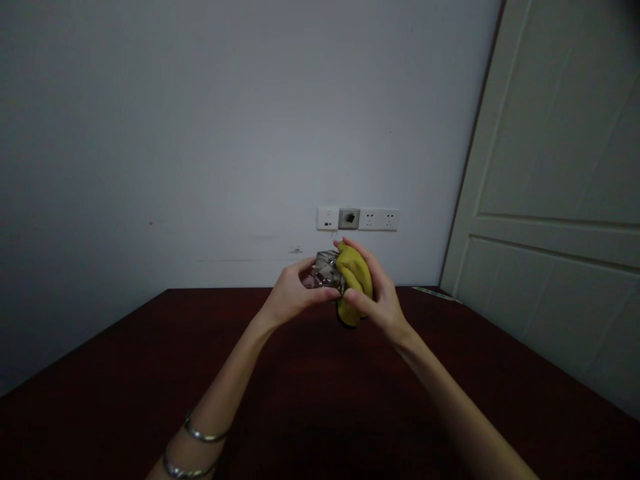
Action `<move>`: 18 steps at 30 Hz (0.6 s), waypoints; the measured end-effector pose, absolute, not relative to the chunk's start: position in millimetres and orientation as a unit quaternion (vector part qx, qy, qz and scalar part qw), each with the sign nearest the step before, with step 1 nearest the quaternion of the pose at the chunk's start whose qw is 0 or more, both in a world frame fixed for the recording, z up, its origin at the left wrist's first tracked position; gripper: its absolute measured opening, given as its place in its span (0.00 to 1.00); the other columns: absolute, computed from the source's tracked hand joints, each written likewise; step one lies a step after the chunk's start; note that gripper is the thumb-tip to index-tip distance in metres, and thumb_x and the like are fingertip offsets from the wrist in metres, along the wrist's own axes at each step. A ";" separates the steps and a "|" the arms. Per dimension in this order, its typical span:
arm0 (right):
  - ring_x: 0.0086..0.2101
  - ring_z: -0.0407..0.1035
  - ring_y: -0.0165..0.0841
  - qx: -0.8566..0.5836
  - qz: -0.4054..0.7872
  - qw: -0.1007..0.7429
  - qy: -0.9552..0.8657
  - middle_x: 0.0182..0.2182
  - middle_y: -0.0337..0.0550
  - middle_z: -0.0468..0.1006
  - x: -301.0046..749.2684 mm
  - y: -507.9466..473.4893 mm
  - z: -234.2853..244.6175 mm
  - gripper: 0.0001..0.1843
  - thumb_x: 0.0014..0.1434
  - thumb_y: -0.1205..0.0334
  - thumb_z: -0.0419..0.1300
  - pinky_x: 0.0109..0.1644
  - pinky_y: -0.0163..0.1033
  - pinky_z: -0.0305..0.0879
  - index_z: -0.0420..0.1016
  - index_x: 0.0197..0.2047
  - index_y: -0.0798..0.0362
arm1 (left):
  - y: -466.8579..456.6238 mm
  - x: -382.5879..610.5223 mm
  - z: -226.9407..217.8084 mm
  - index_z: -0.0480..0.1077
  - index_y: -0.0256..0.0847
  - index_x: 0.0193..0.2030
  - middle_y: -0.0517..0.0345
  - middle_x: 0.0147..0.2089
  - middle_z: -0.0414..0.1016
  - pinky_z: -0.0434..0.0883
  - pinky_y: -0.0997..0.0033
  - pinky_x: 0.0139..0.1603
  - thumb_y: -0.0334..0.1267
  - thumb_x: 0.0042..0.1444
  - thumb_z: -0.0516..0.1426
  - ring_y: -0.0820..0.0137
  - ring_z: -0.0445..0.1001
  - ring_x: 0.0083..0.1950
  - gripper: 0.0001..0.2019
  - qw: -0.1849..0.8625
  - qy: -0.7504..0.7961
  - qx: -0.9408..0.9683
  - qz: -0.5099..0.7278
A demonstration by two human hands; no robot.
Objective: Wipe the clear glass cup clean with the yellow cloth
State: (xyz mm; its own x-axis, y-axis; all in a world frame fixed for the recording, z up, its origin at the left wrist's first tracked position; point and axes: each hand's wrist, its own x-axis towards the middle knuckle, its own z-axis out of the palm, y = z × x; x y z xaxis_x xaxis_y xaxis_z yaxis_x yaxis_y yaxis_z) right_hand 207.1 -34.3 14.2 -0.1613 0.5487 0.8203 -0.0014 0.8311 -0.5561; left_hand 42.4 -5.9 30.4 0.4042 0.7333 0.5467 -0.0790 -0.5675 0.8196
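Observation:
A clear, faceted glass [327, 269] is held up above the table, tipped on its side. My left hand [295, 291] is wrapped round its left end, thumb along the underside. In my right hand [377, 293] is a bunched yellow cloth [354, 270] with a dark edge, pressed against the right end of the glass. That end of the glass is hidden behind the cloth. Two silver bangles [200, 435] circle my left forearm.
The dark red table [310, 387] reaches back to a pale wall [225, 133] with a row of sockets and switches [357, 219]. A light panelled door [560, 200] stands along the right side. A thin flat strip [435, 293] lies at the table's far right edge.

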 end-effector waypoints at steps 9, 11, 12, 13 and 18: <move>0.59 0.60 0.41 -0.242 0.132 0.589 -0.760 0.62 0.47 0.60 205.7 -28.6 9.9 0.45 0.48 0.60 0.68 0.64 0.51 0.55 0.50 0.65 0.42 | -3.4 44.1 28.6 0.72 0.35 0.38 0.53 0.35 0.76 0.70 0.71 0.34 0.57 0.40 0.65 0.69 0.72 0.34 0.27 0.413 0.264 0.722 0.489; 0.58 0.61 0.42 -0.243 0.147 0.586 -0.759 0.62 0.46 0.59 205.1 -28.1 9.7 0.45 0.48 0.61 0.68 0.64 0.52 0.56 0.51 0.65 0.42 | 0.3 40.3 27.2 0.72 0.34 0.39 0.53 0.35 0.75 0.69 0.72 0.30 0.57 0.41 0.64 0.70 0.72 0.33 0.28 0.414 0.264 0.737 0.465; 0.58 0.61 0.42 -0.243 0.160 0.585 -0.757 0.63 0.46 0.59 204.7 -28.1 9.9 0.44 0.48 0.61 0.68 0.64 0.53 0.56 0.52 0.65 0.42 | 2.1 37.7 26.5 0.71 0.34 0.41 0.52 0.36 0.75 0.69 0.73 0.29 0.57 0.40 0.64 0.69 0.72 0.33 0.29 0.419 0.261 0.746 0.447; 0.58 0.62 0.42 -0.243 0.176 0.587 -0.752 0.63 0.46 0.59 204.1 -28.1 10.0 0.44 0.48 0.61 0.68 0.63 0.53 0.57 0.53 0.64 0.42 | 3.7 34.9 25.9 0.70 0.34 0.43 0.51 0.38 0.75 0.70 0.72 0.29 0.57 0.39 0.65 0.68 0.73 0.34 0.31 0.428 0.259 0.754 0.425; 0.52 0.68 0.42 -0.230 0.324 0.619 -0.678 0.55 0.47 0.69 199.8 -24.2 10.4 0.44 0.45 0.61 0.69 0.58 0.50 0.64 0.56 0.63 0.45 | 5.6 25.3 23.5 0.50 0.37 0.66 0.41 0.53 0.71 0.73 0.59 0.44 0.47 0.32 0.71 0.59 0.74 0.46 0.54 0.374 0.294 0.787 0.392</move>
